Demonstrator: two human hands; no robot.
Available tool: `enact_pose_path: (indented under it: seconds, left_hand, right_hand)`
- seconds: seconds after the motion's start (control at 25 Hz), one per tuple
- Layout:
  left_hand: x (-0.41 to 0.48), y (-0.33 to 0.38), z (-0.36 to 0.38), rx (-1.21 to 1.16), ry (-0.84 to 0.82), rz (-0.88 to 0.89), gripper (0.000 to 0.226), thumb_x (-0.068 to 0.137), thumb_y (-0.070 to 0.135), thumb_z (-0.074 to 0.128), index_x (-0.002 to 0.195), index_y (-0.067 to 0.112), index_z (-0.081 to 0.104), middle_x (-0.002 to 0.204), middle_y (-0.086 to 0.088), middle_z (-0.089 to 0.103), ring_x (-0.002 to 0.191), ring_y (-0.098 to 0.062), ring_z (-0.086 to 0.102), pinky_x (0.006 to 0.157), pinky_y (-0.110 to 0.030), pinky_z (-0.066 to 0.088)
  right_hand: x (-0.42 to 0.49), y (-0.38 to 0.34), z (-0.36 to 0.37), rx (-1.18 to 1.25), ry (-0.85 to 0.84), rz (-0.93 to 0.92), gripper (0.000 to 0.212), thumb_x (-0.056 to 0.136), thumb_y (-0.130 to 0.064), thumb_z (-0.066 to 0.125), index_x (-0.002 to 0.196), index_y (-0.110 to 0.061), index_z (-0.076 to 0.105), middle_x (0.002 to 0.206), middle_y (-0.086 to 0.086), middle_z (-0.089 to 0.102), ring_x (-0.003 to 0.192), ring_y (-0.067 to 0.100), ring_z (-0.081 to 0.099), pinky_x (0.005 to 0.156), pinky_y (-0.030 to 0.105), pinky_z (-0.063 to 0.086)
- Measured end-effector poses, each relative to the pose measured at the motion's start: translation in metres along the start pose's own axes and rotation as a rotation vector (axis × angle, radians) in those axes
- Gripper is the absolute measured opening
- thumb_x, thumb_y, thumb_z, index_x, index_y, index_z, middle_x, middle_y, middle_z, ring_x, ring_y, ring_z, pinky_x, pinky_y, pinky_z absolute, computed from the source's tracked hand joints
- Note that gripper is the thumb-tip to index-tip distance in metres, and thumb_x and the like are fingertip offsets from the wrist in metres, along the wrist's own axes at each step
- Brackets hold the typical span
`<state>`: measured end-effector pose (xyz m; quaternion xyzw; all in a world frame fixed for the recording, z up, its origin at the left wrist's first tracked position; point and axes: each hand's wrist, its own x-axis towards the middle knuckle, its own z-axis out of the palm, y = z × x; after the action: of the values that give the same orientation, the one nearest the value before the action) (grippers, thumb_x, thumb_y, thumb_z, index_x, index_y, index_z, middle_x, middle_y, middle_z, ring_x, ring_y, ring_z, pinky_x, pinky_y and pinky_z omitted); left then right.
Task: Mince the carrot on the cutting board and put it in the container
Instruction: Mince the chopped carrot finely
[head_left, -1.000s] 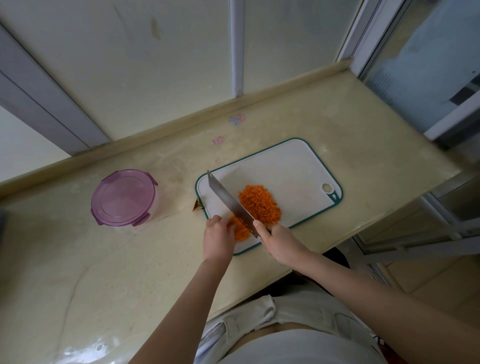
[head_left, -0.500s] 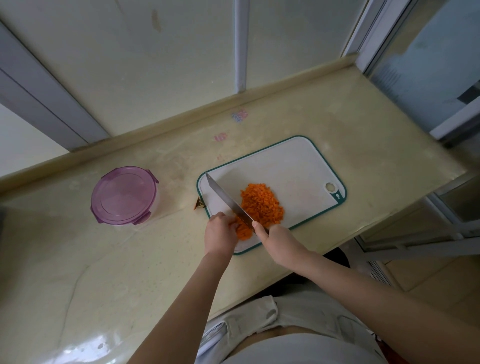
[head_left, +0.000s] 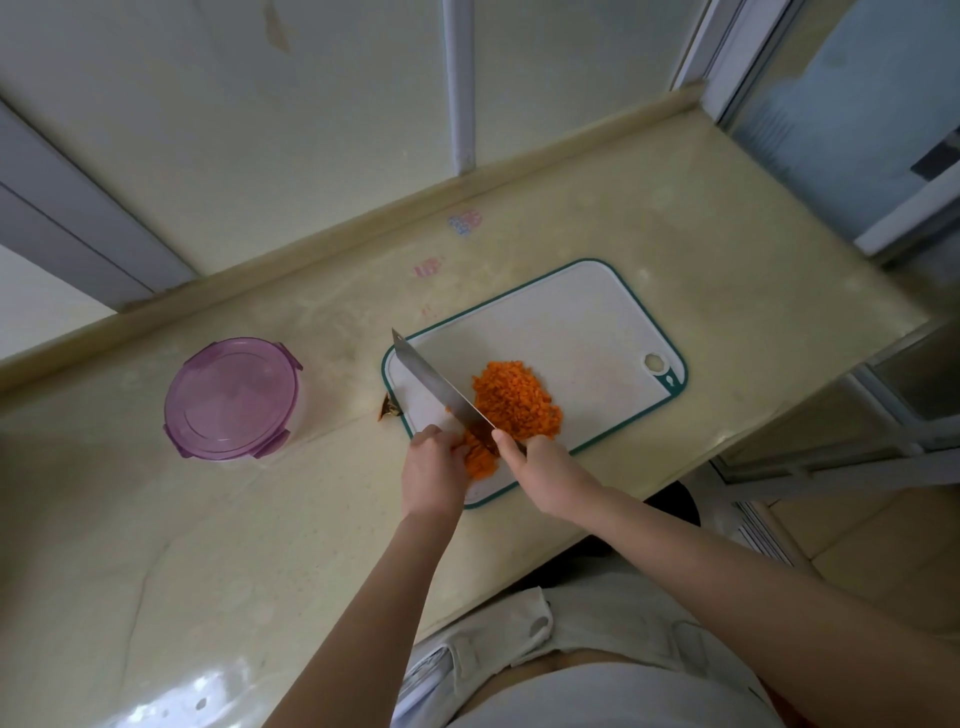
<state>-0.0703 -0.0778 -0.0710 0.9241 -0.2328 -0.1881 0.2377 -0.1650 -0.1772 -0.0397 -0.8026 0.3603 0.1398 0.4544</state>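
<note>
A pile of minced orange carrot (head_left: 514, 402) lies on the white, green-rimmed cutting board (head_left: 587, 317). My right hand (head_left: 545, 467) grips the handle of a wide-bladed knife (head_left: 441, 387), whose blade slants up-left over the board's left part. My left hand (head_left: 434, 470) rests at the board's near left corner, fingers curled against carrot pieces (head_left: 480, 460) just left of the blade. A round container (head_left: 234, 400) with a purple clip-on lid stands on the counter, well left of the board.
A small brown carrot scrap (head_left: 389, 410) lies on the beige counter (head_left: 208, 545) by the board's left edge. A wall with window frames runs along the back. The counter ends at the right, beyond the board.
The knife blade has shifted slightly, its tip a little further up-left. Both hands stay at the board's near left corner by the carrot.
</note>
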Motion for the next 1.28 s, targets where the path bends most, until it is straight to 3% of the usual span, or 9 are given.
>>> enact_pose_path:
  seconds: [0.16, 0.28, 0.64, 0.8, 1.0, 1.16, 1.28]
  left_hand:
    - [-0.001, -0.001, 0.003, 0.025, 0.011, 0.031, 0.016, 0.089, 0.002, 0.052, 0.081, -0.002, 0.065, 0.084, -0.012, 0.054, 0.079, -0.027, 0.053, 0.061, -0.025, 0.033]
    - [-0.002, 0.0, 0.0, 0.002, -0.001, 0.027, 0.015, 0.09, 0.004, 0.053, 0.085, -0.001, 0.066, 0.085, -0.011, 0.054, 0.079, -0.026, 0.053, 0.061, -0.023, 0.032]
    - [-0.004, -0.006, -0.008, -0.062, -0.055, 0.091, 0.025, 0.094, 0.006, 0.048, 0.11, 0.008, 0.067, 0.096, -0.009, 0.055, 0.084, -0.02, 0.052, 0.07, -0.019, 0.037]
    - [-0.01, -0.008, -0.008, -0.102, -0.008, 0.074, 0.03, 0.092, 0.008, 0.054, 0.121, 0.006, 0.06, 0.105, -0.009, 0.057, 0.098, -0.024, 0.055, 0.083, -0.023, 0.043]
    - [-0.01, -0.006, -0.004, -0.096, 0.012, 0.038, 0.022, 0.093, 0.01, 0.054, 0.111, 0.006, 0.066, 0.094, -0.008, 0.055, 0.088, -0.021, 0.051, 0.072, -0.019, 0.035]
    - [-0.005, -0.003, -0.004, -0.109, 0.012, 0.009, 0.018, 0.091, 0.01, 0.055, 0.1, 0.007, 0.07, 0.089, -0.005, 0.054, 0.079, -0.015, 0.046, 0.067, -0.017, 0.032]
    - [-0.004, -0.001, -0.004, -0.112, 0.014, -0.004, 0.017, 0.09, 0.01, 0.057, 0.096, 0.006, 0.072, 0.087, -0.003, 0.054, 0.078, -0.015, 0.048, 0.065, -0.015, 0.03]
  right_hand:
    - [0.004, 0.001, -0.008, 0.044, -0.018, 0.01, 0.062, 0.099, -0.053, 0.028, 0.052, -0.012, 0.033, 0.048, 0.004, 0.038, 0.046, 0.019, 0.038, 0.056, 0.034, 0.038]
    - [0.003, -0.004, -0.01, 0.02, 0.004, -0.005, 0.062, 0.1, -0.05, 0.03, 0.05, -0.012, 0.028, 0.048, 0.003, 0.034, 0.045, 0.017, 0.035, 0.048, 0.029, 0.028]
    - [-0.01, -0.008, -0.016, 0.052, 0.038, -0.06, 0.061, 0.099, -0.05, 0.029, 0.052, -0.012, 0.03, 0.048, 0.001, 0.034, 0.045, 0.017, 0.035, 0.05, 0.029, 0.028]
    - [-0.017, -0.008, -0.014, 0.023, 0.031, -0.061, 0.061, 0.099, -0.051, 0.029, 0.053, -0.011, 0.033, 0.048, 0.002, 0.036, 0.045, 0.017, 0.036, 0.052, 0.03, 0.03]
    - [-0.023, -0.003, -0.011, 0.006, 0.001, -0.061, 0.061, 0.098, -0.054, 0.028, 0.053, -0.012, 0.031, 0.047, 0.001, 0.03, 0.042, 0.016, 0.03, 0.054, 0.031, 0.03]
    - [-0.027, 0.0, -0.008, -0.002, -0.004, -0.006, 0.06, 0.098, -0.054, 0.03, 0.062, -0.007, 0.041, 0.054, 0.006, 0.038, 0.049, 0.019, 0.038, 0.055, 0.03, 0.033]
    - [-0.03, -0.002, -0.007, -0.058, -0.005, 0.008, 0.06, 0.098, -0.052, 0.03, 0.055, -0.011, 0.031, 0.051, 0.003, 0.035, 0.046, 0.016, 0.035, 0.051, 0.029, 0.03]
